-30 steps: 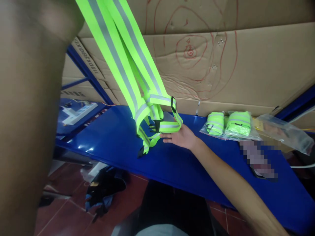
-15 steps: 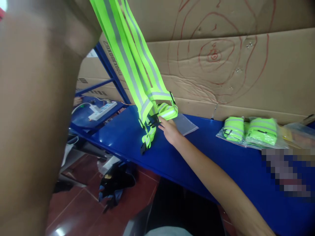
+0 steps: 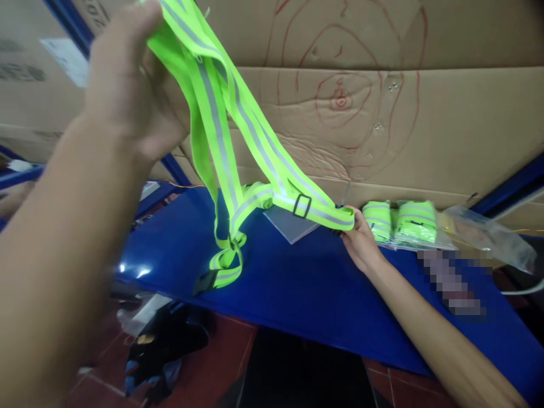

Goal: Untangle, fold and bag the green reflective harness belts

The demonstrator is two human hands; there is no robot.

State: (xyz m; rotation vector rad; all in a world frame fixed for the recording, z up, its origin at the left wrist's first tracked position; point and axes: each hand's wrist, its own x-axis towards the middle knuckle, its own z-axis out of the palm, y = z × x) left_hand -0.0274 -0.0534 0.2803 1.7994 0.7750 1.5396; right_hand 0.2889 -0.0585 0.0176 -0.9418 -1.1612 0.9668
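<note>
A neon-yellow reflective harness (image 3: 255, 144) with grey stripes is stretched between my two hands. My left hand (image 3: 131, 73), raised at the upper left and partly blurred, is closed around its upper straps. Out to the right, my right hand (image 3: 360, 241) pinches a looped end of the waist strap. A black slider (image 3: 302, 206) shows on that strap. The harness's lower left end rests on the blue table, with a black buckle (image 3: 206, 281) near the front edge. Behind the straps lies a flat clear plastic bag (image 3: 291, 224).
Bagged folded yellow harnesses (image 3: 415, 222) stand at the table's back right, beside a clear plastic bag (image 3: 495, 238). A cardboard wall (image 3: 467, 124) with red rings closes off the back. Dark items (image 3: 165, 345) lie on the floor at lower left.
My right hand has moved right, pulling the waist strap out sideways. My left hand has come lower into view, and the straps now spread apart. The camera view has turned slightly right.
</note>
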